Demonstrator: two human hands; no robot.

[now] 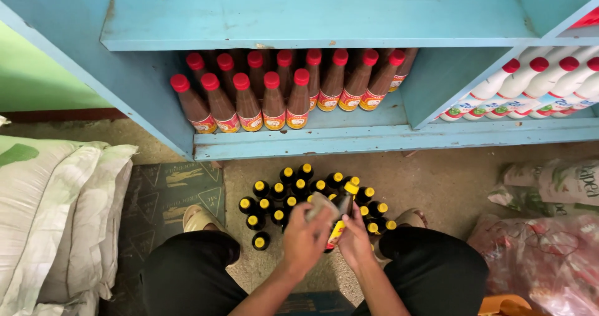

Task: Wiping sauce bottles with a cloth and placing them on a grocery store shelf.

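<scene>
The person squats on the floor [437,179] facing a light blue shelf unit [349,138], and both hands meet just in front of it. The right hand [357,240] has its fingers wrapped around the lower body of a dark bottle with a yellow cap [344,207], which tilts up and away toward the shelf unit, its red and yellow label showing between the fingers. The left hand [304,236] is clenched on a small pale cloth [320,205] pressed against the side of that bottle. Directly between the held bottle and the shelf unit, a cluster of dark yellow-capped bottles [293,194] stands upright on the floor, packed close together. On the bottom board of the shelf unit, straight beyond the cluster, two rows of brown bottles with red caps [274,97] stand side by side. In the compartment to the right of them, white bottles with red caps [530,85] stand in a row. To the left of the shelf unit lie stacked white sacks [56,216], and to its lower right, printed plastic bags [549,228] rest on the floor. The person's black-trousered knees [187,272] frame the hands on both sides.
</scene>
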